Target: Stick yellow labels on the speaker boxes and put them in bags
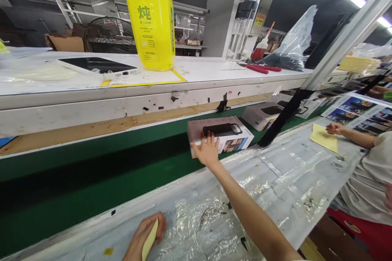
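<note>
**Boxed product.** The carton (222,134), printed with a black device, lies flat and slightly angled on the green conveyor belt (92,171). Your right hand (208,151) rests at its near corner, the right-hand fingers (208,139) spread and touching the carton without closing around it. Your left hand (143,238) lies lower, at the belt's near edge, the left-hand fingers (159,222) curled and pinching a yellow paper slip (150,239).

A second carton (261,116) sits farther along the belt, just beside a black strap (284,116). Under your arms, the near tabletop (275,183) is covered in creased clear plastic. To the right, a co-worker's hand (335,129) lies just beside a yellow sheet (324,138), near printed sheets (361,116).

Across the belt, the white upper tabletop (196,71) carries a yellow bottle (150,20), a black-faced panel (98,64), red-handled pliers (257,68), and a clear plastic bag (290,40) holding dark contents.
</note>
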Demonstrator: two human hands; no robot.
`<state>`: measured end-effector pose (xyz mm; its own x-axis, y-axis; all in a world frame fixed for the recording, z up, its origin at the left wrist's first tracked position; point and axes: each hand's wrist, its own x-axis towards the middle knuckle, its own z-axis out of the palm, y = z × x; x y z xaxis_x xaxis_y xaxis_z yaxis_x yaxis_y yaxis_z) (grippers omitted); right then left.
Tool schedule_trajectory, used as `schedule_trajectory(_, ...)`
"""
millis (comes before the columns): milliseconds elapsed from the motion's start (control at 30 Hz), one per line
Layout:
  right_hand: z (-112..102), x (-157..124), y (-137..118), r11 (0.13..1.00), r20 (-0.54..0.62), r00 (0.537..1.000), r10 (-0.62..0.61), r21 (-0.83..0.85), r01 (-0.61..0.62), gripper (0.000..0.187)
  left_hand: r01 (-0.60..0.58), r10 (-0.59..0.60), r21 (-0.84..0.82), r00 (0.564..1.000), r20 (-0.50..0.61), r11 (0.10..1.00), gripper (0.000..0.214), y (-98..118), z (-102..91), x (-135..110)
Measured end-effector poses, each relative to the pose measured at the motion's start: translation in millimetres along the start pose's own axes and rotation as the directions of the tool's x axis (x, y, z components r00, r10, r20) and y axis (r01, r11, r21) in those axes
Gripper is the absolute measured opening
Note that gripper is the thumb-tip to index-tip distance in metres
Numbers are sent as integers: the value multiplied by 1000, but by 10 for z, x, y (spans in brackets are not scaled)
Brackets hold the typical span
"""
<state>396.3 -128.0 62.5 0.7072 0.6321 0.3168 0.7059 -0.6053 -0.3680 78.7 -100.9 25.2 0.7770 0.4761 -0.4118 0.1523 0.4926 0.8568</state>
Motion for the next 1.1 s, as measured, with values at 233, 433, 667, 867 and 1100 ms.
schedule_trajectory(233,-222,-538,-318,868,-38,981,-192,460,187,57,-279,269,57,823,-501,959,33,452,-300,568)
schedule_trajectory(433,-271,-241,598,626,-47,894,445,730,-273,88,-291,321,136,846,-425,947,64,159,-205,687)
schedule_trajectory(667,-532,-792,357,486,252,909,333,780,-394,78,-272,309,146,822,-478,951,86,321,-406,801)
schedule_trajectory(867,-1297,-2058,-69,511,255,896,-365,859,-36,18,-153,220,171,842,-493,973,88,836,-1093,348)
schedule_trajectory(1100,-978,-1432,20,466,152,987,-40,877,-116,25,-130,242,285,882,-405,950,70,834,-1149,-160)
